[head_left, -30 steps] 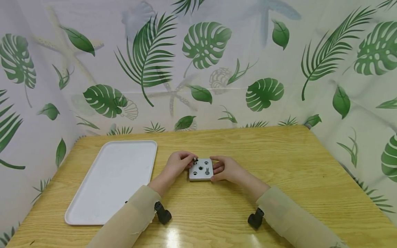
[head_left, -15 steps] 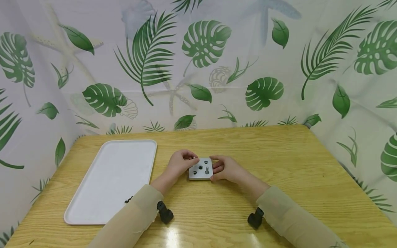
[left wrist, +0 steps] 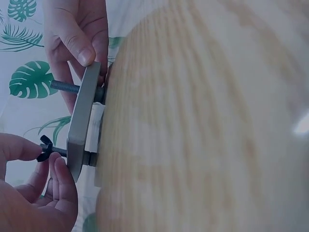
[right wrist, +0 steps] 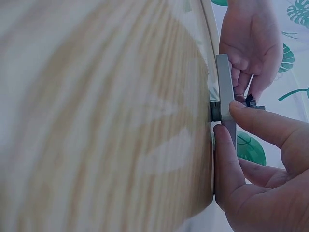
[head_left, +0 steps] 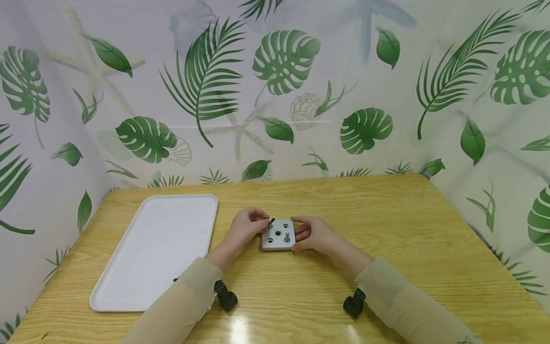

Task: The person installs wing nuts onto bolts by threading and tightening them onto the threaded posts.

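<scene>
A square silver metal plate [head_left: 278,233] with several holes lies near the table's middle, raised on bolt heads that show beneath it in both wrist views. Two bolts stand up through it. The bare threaded bolt [left wrist: 65,86] is at its near right corner in the head view. On the other, at the far left corner, sits a black wing nut [left wrist: 45,148]. My left hand [head_left: 246,228] pinches this wing nut, its other fingers close to the bolt and plate. My right hand [head_left: 315,234] grips the plate's right edge between thumb and fingers.
A white rectangular tray [head_left: 159,248] lies on the left of the wooden table [head_left: 365,205]; my left sleeve overlaps its near right corner, where a small dark piece [head_left: 175,279] shows. A leaf-patterned cloth [head_left: 301,71] hangs behind and along the sides.
My left fingers turned over the wing nut, covering it half a second ago, then drew back so it shows again at another angle. The right hand and plate stayed in place.
</scene>
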Tool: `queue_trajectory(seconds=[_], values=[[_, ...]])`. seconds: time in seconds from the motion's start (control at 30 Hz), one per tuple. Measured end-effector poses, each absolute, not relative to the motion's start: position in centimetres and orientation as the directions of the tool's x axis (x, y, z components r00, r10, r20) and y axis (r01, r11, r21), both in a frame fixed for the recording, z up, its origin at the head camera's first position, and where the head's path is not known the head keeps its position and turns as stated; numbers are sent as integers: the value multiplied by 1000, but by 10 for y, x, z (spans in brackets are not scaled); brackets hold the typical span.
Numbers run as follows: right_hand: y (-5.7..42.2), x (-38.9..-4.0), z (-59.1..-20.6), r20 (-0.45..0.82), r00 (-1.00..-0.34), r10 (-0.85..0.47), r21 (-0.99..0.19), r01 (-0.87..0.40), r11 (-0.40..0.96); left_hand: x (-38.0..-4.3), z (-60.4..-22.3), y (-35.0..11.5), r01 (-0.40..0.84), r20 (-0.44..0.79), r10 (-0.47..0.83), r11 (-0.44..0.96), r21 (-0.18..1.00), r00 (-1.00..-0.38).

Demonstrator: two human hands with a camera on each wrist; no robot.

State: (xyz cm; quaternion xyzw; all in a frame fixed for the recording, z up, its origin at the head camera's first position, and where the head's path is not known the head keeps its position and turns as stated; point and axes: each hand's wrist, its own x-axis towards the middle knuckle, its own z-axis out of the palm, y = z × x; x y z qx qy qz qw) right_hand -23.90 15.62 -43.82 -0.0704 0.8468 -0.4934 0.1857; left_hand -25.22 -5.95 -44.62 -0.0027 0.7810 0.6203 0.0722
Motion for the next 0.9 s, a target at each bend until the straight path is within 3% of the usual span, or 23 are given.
queue_trajectory(seconds=[0.33,0.7,0.9], values=[[158,-237,-436,-257,-918,-303,-859,73,507,-256,-447,-58,-123,-147,78,254,959,-986],[156,-237,-435,-268,-919,-290,-844,78,531,-252,-444,-56,-67,-109,110,333,940,-988],[155,-236,-433,-267,-919,-291,-849,81,522,-252,-444,-58,-77,-113,107,296,952,-988]])
